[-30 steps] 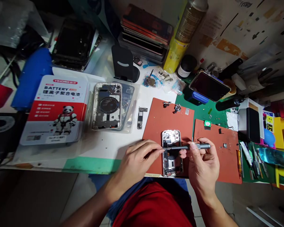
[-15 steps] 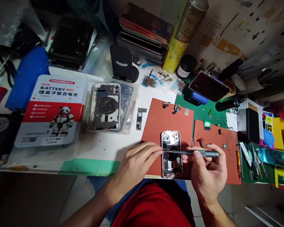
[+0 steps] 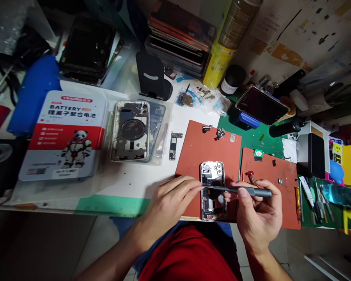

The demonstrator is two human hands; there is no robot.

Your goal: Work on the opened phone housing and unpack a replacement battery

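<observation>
My right hand (image 3: 259, 212) holds a grey screwdriver (image 3: 253, 191) nearly level, its thin shaft pointing left across an opened phone housing (image 3: 213, 171). The fingers of my left hand (image 3: 175, 199) are pinched together at the screwdriver's tip, above the housing's left edge. Whatever lies between those fingertips is too small to make out. The housing lies on a reddish-brown mat (image 3: 190, 156), with its inner parts and camera openings showing. Close behind my right fingers, a small red-headed tool (image 3: 250, 175) rests on the mat.
Left of the mat lie a logic board (image 3: 173, 146), a second phone housing (image 3: 131, 130) and a battery package (image 3: 64, 136). Small metal parts (image 3: 220, 134) sit at the mat's far edge. A propped phone (image 3: 261, 105) and a yellow spray can (image 3: 216, 66) stand behind; tweezers and tools (image 3: 317, 199) lie right.
The whole view has shifted slightly, moving things at the right a little rightward. Both hands and the screwdriver keep almost the same pose over the phone housing.
</observation>
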